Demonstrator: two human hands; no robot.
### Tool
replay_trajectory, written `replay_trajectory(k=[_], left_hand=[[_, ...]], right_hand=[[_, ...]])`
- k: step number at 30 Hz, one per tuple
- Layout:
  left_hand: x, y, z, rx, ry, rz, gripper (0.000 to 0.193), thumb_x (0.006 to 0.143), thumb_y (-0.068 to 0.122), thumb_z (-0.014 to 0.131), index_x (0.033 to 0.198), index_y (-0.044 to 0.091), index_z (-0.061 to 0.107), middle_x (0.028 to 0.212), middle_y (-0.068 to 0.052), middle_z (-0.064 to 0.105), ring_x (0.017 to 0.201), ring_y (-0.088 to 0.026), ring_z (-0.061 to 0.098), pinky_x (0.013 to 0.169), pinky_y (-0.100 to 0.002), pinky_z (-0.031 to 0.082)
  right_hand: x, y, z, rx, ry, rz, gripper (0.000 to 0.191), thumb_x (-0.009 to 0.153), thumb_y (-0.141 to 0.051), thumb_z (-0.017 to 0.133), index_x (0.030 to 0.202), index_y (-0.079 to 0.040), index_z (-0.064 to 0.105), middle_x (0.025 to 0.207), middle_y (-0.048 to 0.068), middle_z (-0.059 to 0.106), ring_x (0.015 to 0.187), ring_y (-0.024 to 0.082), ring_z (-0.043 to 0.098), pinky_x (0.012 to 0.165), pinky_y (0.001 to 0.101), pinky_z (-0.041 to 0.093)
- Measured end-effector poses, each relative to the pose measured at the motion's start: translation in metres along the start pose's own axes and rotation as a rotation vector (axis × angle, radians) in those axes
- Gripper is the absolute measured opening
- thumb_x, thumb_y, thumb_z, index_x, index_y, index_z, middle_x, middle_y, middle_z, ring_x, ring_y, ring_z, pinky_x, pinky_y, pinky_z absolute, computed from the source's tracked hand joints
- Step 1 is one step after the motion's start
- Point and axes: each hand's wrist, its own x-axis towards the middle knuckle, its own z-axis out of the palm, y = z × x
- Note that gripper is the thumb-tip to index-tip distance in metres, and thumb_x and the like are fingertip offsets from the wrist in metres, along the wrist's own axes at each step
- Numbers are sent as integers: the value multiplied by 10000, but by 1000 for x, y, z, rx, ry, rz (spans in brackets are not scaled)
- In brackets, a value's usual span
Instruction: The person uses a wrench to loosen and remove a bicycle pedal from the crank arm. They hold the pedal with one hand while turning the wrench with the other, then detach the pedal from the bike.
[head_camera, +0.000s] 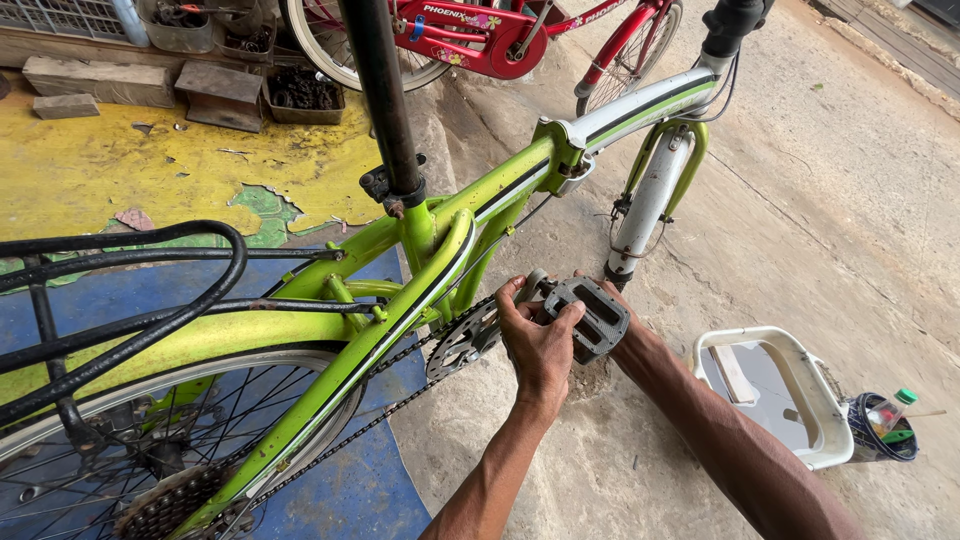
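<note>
Pedal (590, 318), grey and blocky, sits just right of centre in the frame, at the end of the crank on the lime-green bicycle (420, 290). Your left hand (535, 345) comes up from the lower middle and wraps around the crank end, thumb up on one side and fingers curled over the inner edge of the pedal, touching it. Your right hand (612, 300) lies behind the pedal, almost wholly hidden by it, so you cannot tell how its fingers are set; only the wrist and forearm show, running down to the lower right.

Just left of your left hand is the chainring (462, 340), with the chain (340, 440) trailing down to the rear wheel (120, 450) at lower left. A black rear rack (120, 290) crosses the left side. At lower right a white tray (770, 385) stands on the concrete, a small dark pot (880, 425) touching its far side. A red bicycle (480, 35) stands at the top of the frame.
</note>
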Motion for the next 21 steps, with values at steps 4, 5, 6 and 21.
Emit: replay_trajectory(k=[4, 5, 6, 21], left_hand=[[-3, 0, 4, 1, 4, -8, 736, 786, 46, 743, 1394, 67, 330, 1155, -181, 601, 1016, -215, 702, 823, -289, 661], [-3, 0, 4, 6, 7, -10, 735, 786, 47, 742, 1395, 66, 331, 1154, -185, 605, 1011, -218, 705, 821, -290, 660], [-2, 1, 4, 12, 10, -12, 734, 787, 48, 741, 1396, 65, 333, 1153, -188, 610, 1007, -221, 707, 818, -291, 659], [1, -2, 5, -11, 12, 5, 727, 771, 22, 743, 1382, 65, 353, 1210, -205, 637, 1039, -230, 707, 854, -319, 647]], right_hand=[[-7, -3, 1, 136, 25, 56, 331, 1028, -380, 572, 987, -58, 634, 797, 24, 682, 589, 103, 655, 479, 219, 577], [-8, -3, 2, 112, 30, 51, 332, 1029, -379, 571, 990, -56, 636, 797, 23, 682, 589, 100, 653, 479, 216, 574], [-9, -4, 2, 87, 35, 45, 333, 1030, -378, 571, 993, -54, 638, 798, 23, 683, 589, 98, 652, 478, 212, 572], [-8, -4, 5, 371, -54, 141, 327, 1024, -369, 586, 1076, -53, 653, 923, 53, 713, 715, 140, 686, 590, 262, 616]])
